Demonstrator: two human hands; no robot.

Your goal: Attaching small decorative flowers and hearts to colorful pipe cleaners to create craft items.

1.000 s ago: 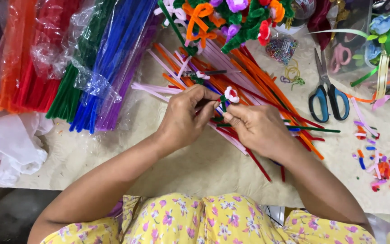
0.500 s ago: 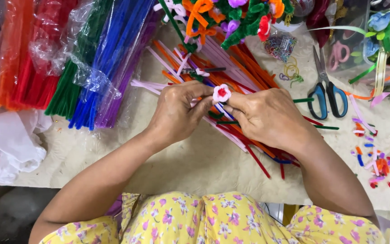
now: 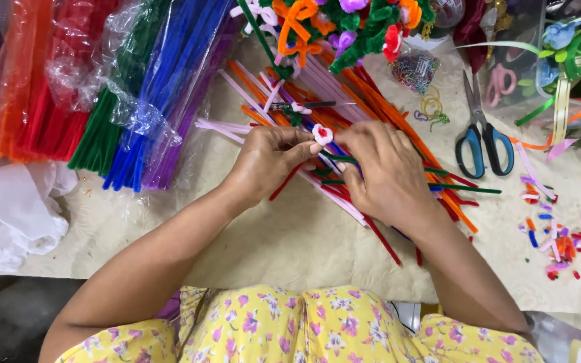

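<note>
- Pink-and-red pipe-cleaner flower (image 3: pixel 322 134): I see it pinched above the loose pipe-cleaner pile (image 3: pixel 371 128), mid-bench.
- Left hand (image 3: pixel 267 161): grip closed on the flower, steadying it.
- Right hand (image 3: pixel 384 175): grip closed on the flower, apparently shaping it.
- Scissors (image 3: pixel 482 138): within reach, right.

A pale beige mat (image 3: pixel 290 249) with a faint pattern covers the work surface. At the lower left its edge gives way to a dark, shadowed floor (image 3: pixel 8 316). Soft, even light falls from above, leaving only weak shadows.
</note>
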